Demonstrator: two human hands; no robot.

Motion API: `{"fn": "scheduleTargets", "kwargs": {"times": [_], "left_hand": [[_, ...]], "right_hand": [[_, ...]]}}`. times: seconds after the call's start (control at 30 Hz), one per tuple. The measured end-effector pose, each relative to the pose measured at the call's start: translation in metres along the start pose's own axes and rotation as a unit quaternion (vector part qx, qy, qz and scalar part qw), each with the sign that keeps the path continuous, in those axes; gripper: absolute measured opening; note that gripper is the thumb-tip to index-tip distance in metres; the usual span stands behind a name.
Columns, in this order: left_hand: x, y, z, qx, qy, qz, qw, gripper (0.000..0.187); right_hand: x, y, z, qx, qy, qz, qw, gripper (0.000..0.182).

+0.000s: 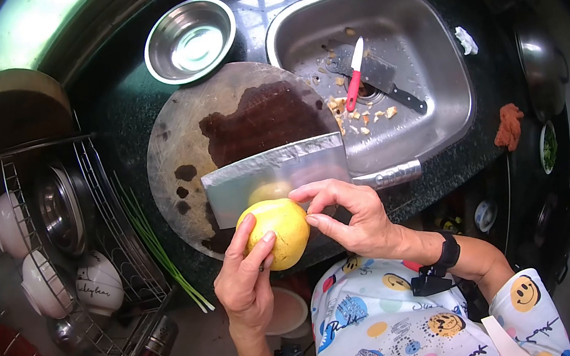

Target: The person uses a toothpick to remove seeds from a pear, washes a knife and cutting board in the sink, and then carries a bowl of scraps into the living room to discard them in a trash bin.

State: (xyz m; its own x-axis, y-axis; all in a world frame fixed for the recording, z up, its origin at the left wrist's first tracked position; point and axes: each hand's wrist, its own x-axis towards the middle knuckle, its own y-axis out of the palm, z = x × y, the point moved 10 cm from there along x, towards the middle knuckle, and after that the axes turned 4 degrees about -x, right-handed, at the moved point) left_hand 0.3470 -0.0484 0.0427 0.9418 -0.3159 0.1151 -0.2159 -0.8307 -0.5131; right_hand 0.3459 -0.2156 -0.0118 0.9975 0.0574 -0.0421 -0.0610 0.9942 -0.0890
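My left hand (245,284) grips a round yellow fruit (279,230) from below and the left, holding it above the counter's near edge. My right hand (348,216) pinches at the fruit's upper right side with fingertips touching its skin. Just behind the fruit, a large steel cleaver (273,172) lies flat on a round wooden cutting board (186,140), its handle (396,175) pointing right. The board has a dark wet patch in its middle.
A steel sink (423,23) holds a red-handled knife (354,75), a dark cleaver (376,79) and peel scraps. A steel bowl (190,39) stands behind the board. A dish rack (54,230) with bowls is left, green stalks (161,252) beside it. An orange cloth (509,127) lies right.
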Motion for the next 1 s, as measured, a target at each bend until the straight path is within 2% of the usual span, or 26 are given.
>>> {"fn": "scheduleTargets", "kwargs": {"times": [0.17,0.2,0.23,0.3,0.37,0.4,0.47,0.5,0.57,0.77,1.0], "left_hand": [[0.002,0.001,-0.005,0.018,0.016,0.000,1.000,0.035],[0.002,0.000,-0.007,0.018,0.015,-0.001,1.000,0.035],[0.003,0.000,-0.006,0.014,-0.004,0.005,1.000,0.034],[0.000,-0.002,-0.001,0.014,-0.026,0.006,1.000,0.033],[-0.005,-0.011,0.001,0.035,-0.005,-0.044,0.998,0.045],[-0.009,-0.014,-0.002,0.038,-0.008,-0.049,0.998,0.045],[-0.024,-0.026,0.019,-0.014,-0.153,-0.093,0.984,0.069],[-0.029,-0.027,0.022,-0.010,-0.157,-0.100,0.983,0.069],[-0.041,-0.018,0.034,-0.029,-0.173,-0.085,0.981,0.085],[-0.051,-0.012,0.045,-0.057,-0.211,-0.131,0.967,0.082],[-0.050,-0.010,0.045,-0.088,-0.185,-0.131,0.970,0.079]], "right_hand": [[0.006,0.001,0.011,-0.021,-0.048,0.024,0.998,0.013],[0.007,0.001,0.019,-0.046,-0.085,0.029,0.995,0.014],[0.006,0.003,0.026,-0.071,-0.122,0.034,0.989,0.015],[0.006,0.004,0.029,-0.081,-0.138,0.038,0.986,0.016],[0.006,0.005,0.032,-0.090,-0.156,0.042,0.983,0.017],[0.006,0.005,0.033,-0.097,-0.157,0.047,0.982,0.017],[0.006,0.006,0.034,-0.100,-0.161,0.057,0.980,0.017],[0.007,0.006,0.033,-0.103,-0.154,0.062,0.981,0.017],[0.008,0.008,0.032,-0.102,-0.148,0.076,0.981,0.016],[0.009,0.010,0.030,-0.126,-0.132,0.086,0.980,0.017],[0.008,0.012,0.028,-0.136,-0.129,0.085,0.979,0.016]]}}
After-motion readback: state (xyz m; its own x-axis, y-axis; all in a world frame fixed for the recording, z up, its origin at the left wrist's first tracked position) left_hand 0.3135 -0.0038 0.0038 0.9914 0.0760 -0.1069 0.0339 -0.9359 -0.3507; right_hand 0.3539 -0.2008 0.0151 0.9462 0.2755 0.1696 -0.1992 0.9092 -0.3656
